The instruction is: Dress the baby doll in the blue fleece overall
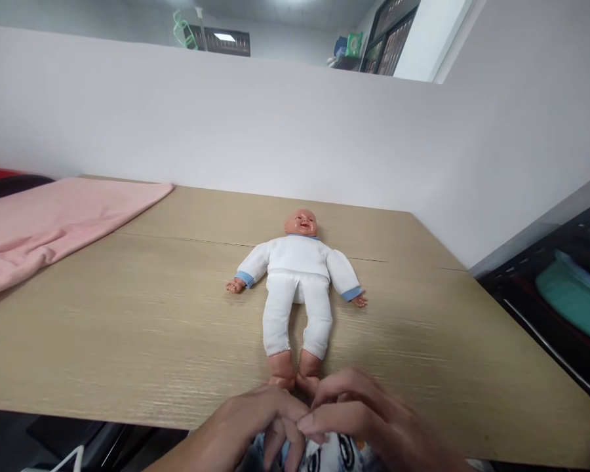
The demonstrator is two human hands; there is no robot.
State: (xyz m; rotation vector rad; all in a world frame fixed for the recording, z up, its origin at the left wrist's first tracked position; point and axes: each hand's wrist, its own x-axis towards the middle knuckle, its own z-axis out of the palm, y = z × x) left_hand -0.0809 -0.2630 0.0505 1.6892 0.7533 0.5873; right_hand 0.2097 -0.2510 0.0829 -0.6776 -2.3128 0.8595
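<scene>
A baby doll (299, 259) in a white top and white trousers with blue cuffs lies face up on the wooden table (177, 341). Its arms are spread and its bare feet point toward me. My left hand (270, 416) is just in front of the doll's feet at the near table edge, its fingers hanging loosely down. Beside it, my right hand (358, 410) has bent fingers with a gap between thumb and forefinger. The right thumb meets the left hand's fingers. I see nothing held in either hand. Patterned cloth (339, 452) shows below them.
A pink blanket (63, 216) is spread over the table's left side, with red and black items (10, 180) behind it. A white wall (255, 131) borders the far side. To the right, a black rack (531, 308) holds green cloth (573, 295).
</scene>
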